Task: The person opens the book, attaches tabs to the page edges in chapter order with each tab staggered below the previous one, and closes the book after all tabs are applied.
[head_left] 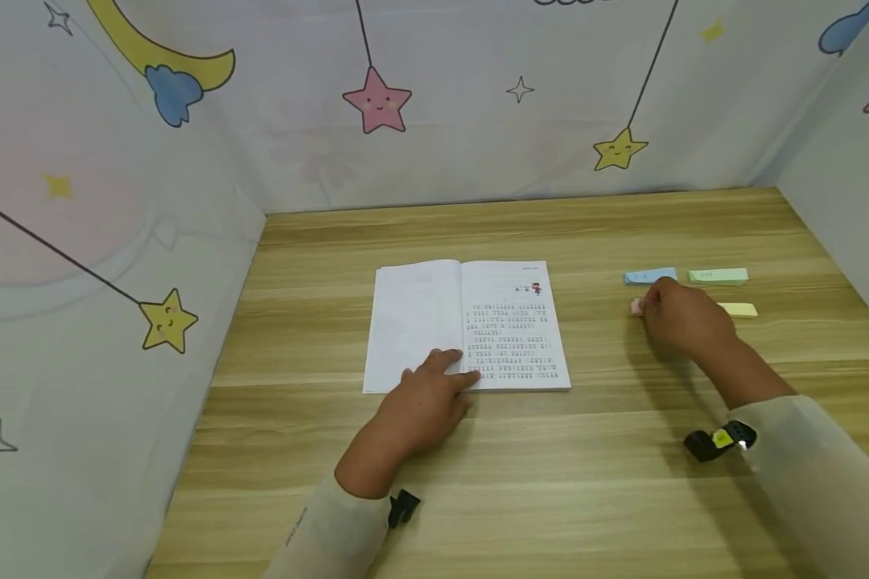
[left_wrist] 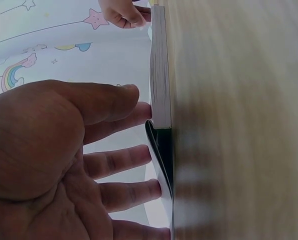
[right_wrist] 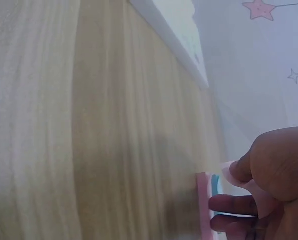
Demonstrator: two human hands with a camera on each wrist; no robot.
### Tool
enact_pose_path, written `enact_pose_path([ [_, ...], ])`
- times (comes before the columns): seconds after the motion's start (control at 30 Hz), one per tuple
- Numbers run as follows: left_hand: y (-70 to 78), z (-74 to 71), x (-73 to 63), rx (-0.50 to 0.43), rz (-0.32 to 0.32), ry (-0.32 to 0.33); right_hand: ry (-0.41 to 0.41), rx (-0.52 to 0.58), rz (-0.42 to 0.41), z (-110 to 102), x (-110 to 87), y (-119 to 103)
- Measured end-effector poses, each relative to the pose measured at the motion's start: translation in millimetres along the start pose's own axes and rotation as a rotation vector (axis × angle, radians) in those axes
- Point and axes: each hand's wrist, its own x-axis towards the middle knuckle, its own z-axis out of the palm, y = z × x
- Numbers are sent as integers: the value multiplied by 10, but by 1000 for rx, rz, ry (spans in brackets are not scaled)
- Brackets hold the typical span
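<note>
An open book lies on the table, its left page blank and its right page printed with text and a small coloured figure. Across the lower part near the spine, my left hand rests with fingers spread and fairly straight, pressing the pages. To the right of the book, my right hand is over a pink sticky-note pad, mostly covered in the head view. Between thumb and fingers it pinches a pink sticky note, lifted away from the pad in the right wrist view.
Around the right hand lie a blue sticky-note pad, a green pad and a yellow pad. The wooden table meets a printed cloth backdrop at the back and sides.
</note>
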Motion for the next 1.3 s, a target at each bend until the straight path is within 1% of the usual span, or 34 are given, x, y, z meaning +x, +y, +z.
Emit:
enact_pose_path([
  [0.1,-4,0,-1,8,-2,-5,-13,-8,5,-69,3,-53],
  [0.2,2,-4,-3,14,1,-11,27,4,-16,-119,21,-119],
  [0.27,7,-9,-8,14,-2,-13,70,37,-46,-122,55,-192],
  [0.37,13,-9,-10,15,-9,-16,135,115,-110,-72,130,-327],
  [0.5,14,2,-10,17,-12,-21,177,204,-160,44,265,-480],
  [0.73,21,-8,-10,16,-18,-19,150,335,-168,177,553,-610],
  [0.87,24,-22,-14,18,-22,-15,146,374,-171,219,728,-647],
  [1.0,31,-16,-11,23,-15,-10,128,353,-159,260,867,-679],
  [1.1,38,-7,-3,34,-14,-7,112,328,-152,268,936,-711],
  [1.3,47,-12,1,31,-35,-15,92,320,-171,258,1044,-786],
])
